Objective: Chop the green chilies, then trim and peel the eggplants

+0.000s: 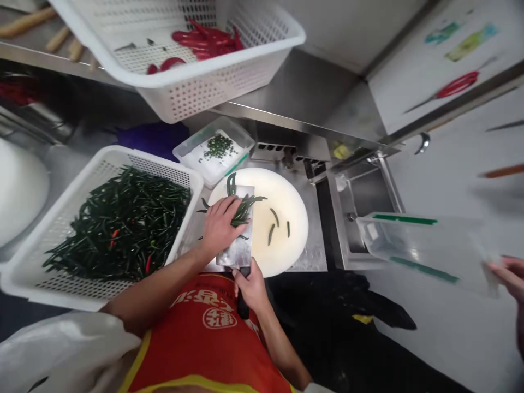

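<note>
My right hand (252,284) is closed around the black handle of a cleaver (237,254), whose broad blade lies flat over the left part of a round white cutting board (295,218). Across the blade, my left hand (221,225) closes over a bunch of green chili peppers (243,212), pressing them against the metal. Some peppers stick out past its fingertips and thumb. A few loose chili pieces (271,233) rest on the right half of the board.
A white basket (193,185) of green chilies stands left. Behind the board is a clear tub (248,143) with chopped green bits. A shelf basket (282,33) holds red peppers. At right, another person's hand (510,275) holds a clear container (426,245) near the sink (372,188).
</note>
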`<state>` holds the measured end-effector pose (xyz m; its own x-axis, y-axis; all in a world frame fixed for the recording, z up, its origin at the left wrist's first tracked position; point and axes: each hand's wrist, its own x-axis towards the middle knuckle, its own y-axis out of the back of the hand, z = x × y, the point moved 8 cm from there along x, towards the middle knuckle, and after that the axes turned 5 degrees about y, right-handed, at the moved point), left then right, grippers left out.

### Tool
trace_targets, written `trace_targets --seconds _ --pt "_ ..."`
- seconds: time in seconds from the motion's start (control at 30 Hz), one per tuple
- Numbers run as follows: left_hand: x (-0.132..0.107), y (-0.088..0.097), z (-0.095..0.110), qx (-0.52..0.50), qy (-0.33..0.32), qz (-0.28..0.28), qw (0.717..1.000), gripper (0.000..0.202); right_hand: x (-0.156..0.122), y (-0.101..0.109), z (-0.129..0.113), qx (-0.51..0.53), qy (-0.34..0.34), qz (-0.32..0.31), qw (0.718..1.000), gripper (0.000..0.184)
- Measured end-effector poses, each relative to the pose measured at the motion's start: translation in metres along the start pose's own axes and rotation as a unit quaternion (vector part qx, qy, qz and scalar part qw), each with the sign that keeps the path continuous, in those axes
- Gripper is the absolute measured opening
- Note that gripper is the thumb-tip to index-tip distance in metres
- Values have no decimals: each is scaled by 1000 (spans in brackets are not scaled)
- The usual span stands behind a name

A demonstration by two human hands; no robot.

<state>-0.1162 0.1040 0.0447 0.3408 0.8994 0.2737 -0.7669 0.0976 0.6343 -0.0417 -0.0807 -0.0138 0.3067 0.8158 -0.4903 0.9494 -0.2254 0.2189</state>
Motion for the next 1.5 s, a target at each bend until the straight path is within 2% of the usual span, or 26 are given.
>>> trace_targets --seconds 0.1,0.2,0.3,0.4,0.47,0.53,0.6,0.63,0.67,0.73,0.8,0.87,0.97,1.03,1.13,1.2,1.27,1.33,1.4,1.43,1.5 --pt "-15 44 -31 27 54 40 997 56 5 -27 -13 -54 -6 -65 996 25" --pt "-33 81 -75 67 120 72 988 56 14 -66 -27 -74 -8 -140 987 23" --pt "-47 102 -134 104 185 74 974 56 24 -109 -29 -73 -36 -202 976 24" --pt "-57 115 -204 135 252 42 957 57 34 -135 -21 -60 -75 -205 974 30" --pt "-65 121 -245 159 299 18 941 55 37 -136 -13 -44 -91 -186 977 34" --pt "-75 127 -273 169 333 17 927 51 36 -125 -8 -28 -92 -167 981 35" --pt "-83 130 -282 148 354 47 922 48 33 -104 -5 -18 -81 -150 985 33" --pt "-85 129 -280 130 358 67 922 47 30 -90 -4 -15 -72 -141 987 32" --pt "-85 126 -274 110 356 86 924 46 26 -75 -4 -12 -64 -130 989 32" --pt "-78 114 -247 73 333 104 934 43 19 -41 -4 -7 -44 -101 994 32" --pt "-63 93 -207 43 285 92 953 41 11 -1 -2 -4 -23 -51 998 33" --pt "-45 63 -163 16 227 54 972 39 2 44 4 -5 -5 29 1000 34" --pt "-18 3 -105 -23 143 -36 989 38 -14 108 22 1 11 163 987 35" --pt "-5 -41 -67 -46 101 -102 989 36 -27 138 38 11 5 216 976 38" --pt "1 -102 -2 -58 41 -175 982 34 -51 172 69 9 -43 246 968 45" --pt "-6 -146 52 -48 -56 -223 972 36 -65 195 89 -6 -72 253 965 46" --pt "-15 -186 91 -24 -136 -227 964 56 -67 219 103 -38 -84 255 962 43" --pt "-21 -217 108 -5 -150 -196 969 65 -54 229 111 -69 -93 216 969 42" --pt "-25 -229 108 -9 -106 -159 981 63 -35 221 109 -82 -96 151 980 45" --pt "-27 -226 104 -15 -71 -142 987 60 -25 211 104 -88 -95 120 984 47" --pt "-29 -204 92 -31 -11 -114 993 55 -9 187 83 -104 -88 83 987 47"
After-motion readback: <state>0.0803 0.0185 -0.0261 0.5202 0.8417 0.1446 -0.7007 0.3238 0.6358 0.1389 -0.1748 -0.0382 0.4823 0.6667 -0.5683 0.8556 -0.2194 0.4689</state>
